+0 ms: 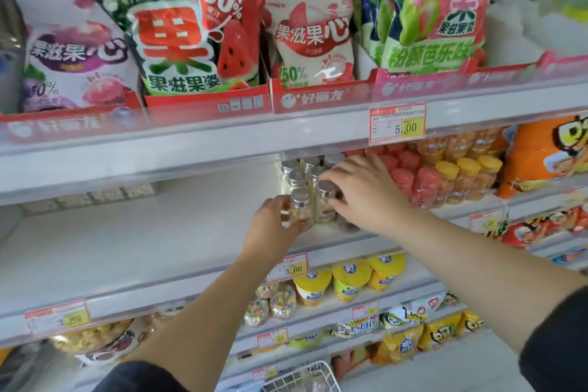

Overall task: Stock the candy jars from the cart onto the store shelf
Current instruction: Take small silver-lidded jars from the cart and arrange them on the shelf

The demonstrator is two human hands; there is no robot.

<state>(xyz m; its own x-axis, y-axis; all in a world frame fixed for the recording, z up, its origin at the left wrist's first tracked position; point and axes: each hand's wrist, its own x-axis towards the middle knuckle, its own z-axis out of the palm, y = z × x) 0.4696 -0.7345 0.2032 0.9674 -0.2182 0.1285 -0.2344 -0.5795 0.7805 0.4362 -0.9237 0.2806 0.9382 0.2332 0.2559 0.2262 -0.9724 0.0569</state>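
Observation:
Several clear candy jars with silver lids [299, 173] stand in rows on the white middle shelf [133, 242]. My left hand [273, 226] grips the front left jar [299, 208] by its side. My right hand [361, 189] reaches in from the right, its fingers curled round the lid and side of the front right jar [325, 204]. Both jars stand upright on the shelf, side by side. The wire cart [305, 379] shows only as a rim at the bottom edge.
Pink and yellow-lidded jars [445, 175] crowd the shelf just right of my right hand. Candy bags [178, 25] fill the shelf above; yellow cups [350, 280] and snack packs fill those below. Bare shelf stretches left of the silver-lidded jars.

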